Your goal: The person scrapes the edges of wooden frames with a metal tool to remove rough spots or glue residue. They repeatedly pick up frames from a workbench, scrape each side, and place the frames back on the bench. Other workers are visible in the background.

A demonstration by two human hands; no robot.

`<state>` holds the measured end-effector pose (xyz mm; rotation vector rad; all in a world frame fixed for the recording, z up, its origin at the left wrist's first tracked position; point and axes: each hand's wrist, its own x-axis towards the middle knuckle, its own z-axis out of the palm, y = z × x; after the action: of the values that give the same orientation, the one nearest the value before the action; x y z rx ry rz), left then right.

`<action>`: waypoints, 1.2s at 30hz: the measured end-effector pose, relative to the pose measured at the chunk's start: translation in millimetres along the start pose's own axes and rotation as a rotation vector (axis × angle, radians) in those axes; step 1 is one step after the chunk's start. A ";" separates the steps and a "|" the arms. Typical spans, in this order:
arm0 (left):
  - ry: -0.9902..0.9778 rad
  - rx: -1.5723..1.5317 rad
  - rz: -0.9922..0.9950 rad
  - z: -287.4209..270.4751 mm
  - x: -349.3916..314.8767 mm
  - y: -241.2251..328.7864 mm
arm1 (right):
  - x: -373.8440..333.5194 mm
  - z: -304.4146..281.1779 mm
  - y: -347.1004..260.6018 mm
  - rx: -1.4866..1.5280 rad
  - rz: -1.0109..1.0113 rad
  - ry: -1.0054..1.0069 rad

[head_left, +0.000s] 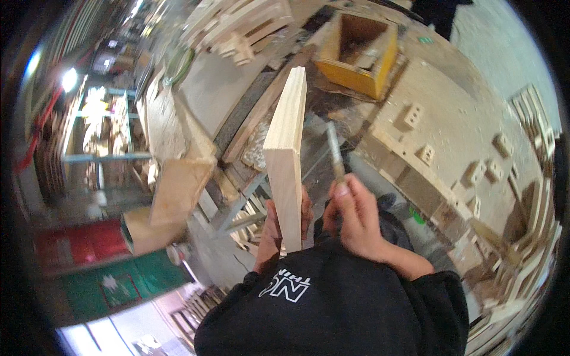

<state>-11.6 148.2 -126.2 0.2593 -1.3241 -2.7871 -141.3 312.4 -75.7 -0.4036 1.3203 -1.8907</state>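
We see pale wood piece point(285, 178) before torso point(338, 296), left hand point(272, 224) fingers clamped around its lower part. Right hand point(360, 224) fingers grip slim tool point(334, 147), kind unclear. We judge wood light, stiff, hardly slippery, corners dentable; hold low, across sides.

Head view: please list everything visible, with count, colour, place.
wooden board: one, pale, centre
slender tool: one, greyish, centre
open box: one, yellow, top
table: one, tan, right
holed blocks: several, pale, on table
wood strips: many, pale, right edge
wood pieces: several, pale, top
lights: several, white, upper left
panels: two, red, green, lower left
clutter: uncounted, blurred, left
garment: one, black, bottom
left hand: one, bare, on board
right hand: one, bare, holding tool
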 end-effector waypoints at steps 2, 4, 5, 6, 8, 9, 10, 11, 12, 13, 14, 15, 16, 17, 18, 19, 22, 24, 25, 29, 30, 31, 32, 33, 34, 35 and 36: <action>0.180 0.080 -0.049 15.6 1.4 -10.9 | -14.8 1.1 -13.7 0.032 -0.034 0.009; 0.302 0.142 -0.044 20.7 -0.6 -17.9 | -23.6 6.8 -2.4 -0.005 -0.053 -0.002; 0.295 0.135 -0.039 20.8 0.8 -18.9 | -28.1 5.2 -3.0 0.007 -0.039 0.002; 0.274 0.113 -0.018 17.0 0.7 -20.7 | -31.4 5.5 -5.0 0.011 -0.031 -0.005; 0.200 0.063 0.010 10.0 1.4 -22.9 | -36.0 9.3 -2.2 0.010 -0.075 0.014; 0.160 0.041 0.023 6.6 2.3 -25.7 | -37.1 13.7 0.1 0.003 -0.126 0.042; 0.131 0.037 0.026 5.4 4.2 -25.6 | -37.9 14.8 0.1 0.013 -0.141 0.059; 0.100 0.029 0.025 3.3 5.4 -25.8 | -38.6 16.4 0.8 0.024 -0.155 0.078; 0.062 0.030 0.025 2.3 8.7 -22.3 | -39.1 18.2 0.7 0.033 -0.171 0.097; 0.044 0.029 0.014 0.4 11.2 -22.9 | -40.2 20.0 1.1 0.047 -0.177 0.114; 0.028 0.031 0.016 -1.7 12.9 -23.3 | -41.1 19.6 1.4 0.062 -0.172 0.102; 0.029 0.036 0.009 -2.6 13.1 -20.7 | -41.4 19.3 1.9 0.076 -0.166 0.089; 0.070 0.029 -0.003 -3.9 13.9 -21.8 | -40.3 16.7 3.6 0.078 -0.169 0.075; 0.159 0.040 -0.029 -3.7 10.9 -20.4 | -40.8 16.3 4.0 0.078 -0.173 0.072; 0.244 0.050 -0.051 -2.7 8.9 -18.5 | -40.3 15.9 3.5 0.070 -0.183 0.069; 0.294 -0.108 -0.074 -4.4 7.2 -20.4 | -40.9 15.2 2.2 0.060 -0.194 0.065; 0.445 -0.586 -0.140 -8.4 5.3 -27.3 | -42.7 13.9 0.5 0.020 -0.226 0.055; 0.465 -0.613 -0.209 -4.8 5.3 -30.8 | -43.9 13.6 -1.0 -0.005 -0.248 0.044; 0.476 -0.630 -0.220 -1.4 5.9 -32.2 | -45.2 14.4 -1.9 -0.018 -0.257 0.038; 0.445 -0.550 -0.236 2.2 2.6 -33.2 | -46.3 13.5 -6.5 -0.062 -0.300 0.030; 0.430 -0.525 -0.238 2.2 1.0 -34.4 | -46.2 13.9 -8.4 -0.072 -0.312 0.031; 0.418 -0.501 -0.240 2.4 -0.8 -33.7 | -45.4 13.6 -9.3 -0.087 -0.323 0.030; 0.405 -0.470 -0.245 2.0 -1.3 -34.6 | -45.3 13.6 -10.9 -0.101 -0.337 0.028; 0.397 -0.441 -0.246 1.8 -2.7 -36.2 | -43.8 15.1 -12.1 -0.118 -0.350 0.027; 0.383 -0.405 -0.242 0.7 -5.3 -35.6 | -42.2 17.2 -13.6 -0.137 -0.366 0.023; 0.368 -0.368 -0.230 0.1 -7.2 -35.3 | -40.1 18.5 -15.0 -0.159 -0.385 0.022; 0.351 -0.327 -0.220 -0.5 -8.3 -34.2 | -36.5 20.7 -17.7 -0.182 -0.411 0.028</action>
<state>-2.3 170.4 -151.8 0.8730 -0.7930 -2.8869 -111.7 328.9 -45.2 -0.7951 1.5217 -2.1160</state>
